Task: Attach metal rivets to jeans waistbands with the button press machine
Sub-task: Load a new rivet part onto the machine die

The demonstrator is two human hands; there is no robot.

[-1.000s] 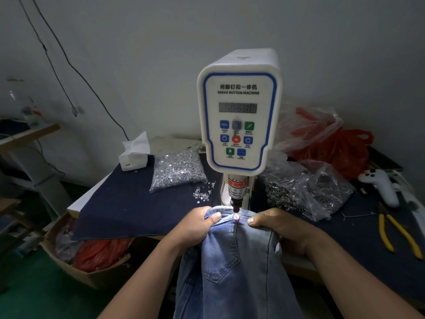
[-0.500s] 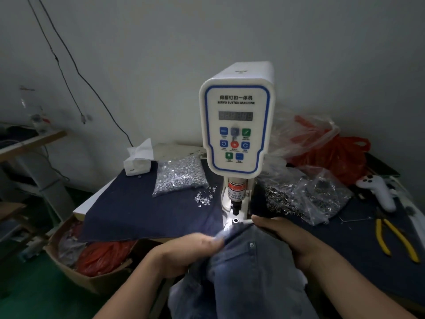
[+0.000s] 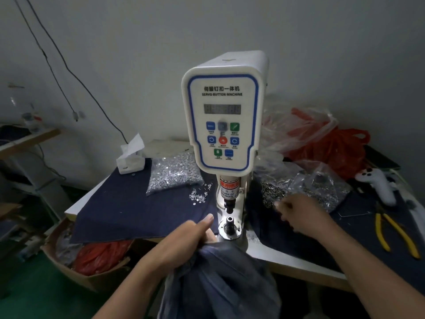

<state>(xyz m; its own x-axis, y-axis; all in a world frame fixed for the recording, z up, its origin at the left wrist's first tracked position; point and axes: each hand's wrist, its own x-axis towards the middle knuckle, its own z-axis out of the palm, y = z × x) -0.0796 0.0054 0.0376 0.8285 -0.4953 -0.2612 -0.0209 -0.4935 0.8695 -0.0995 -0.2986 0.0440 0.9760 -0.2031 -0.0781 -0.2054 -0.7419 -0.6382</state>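
Left hand point(image 3: 184, 242) grips the bunched jeans point(image 3: 218, 279) at the near desk point(image 3: 287, 256) edge, just short of the servo button machine's point(image 3: 224, 116) bare lower die point(image 3: 230, 223). Right hand point(image 3: 301, 214), blurred with fingers curled, is at the dark rivet bag point(image 3: 299, 187); cannot tell if it holds one. Best: pinch a single rivet, seat it squarely on the die, spread waistband flat, fingers clear of punch.

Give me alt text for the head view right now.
The left hand grips the jeans bunched below the button press machine, whose die is bare. The right hand, blurred, reaches toward a bag of dark rivets.
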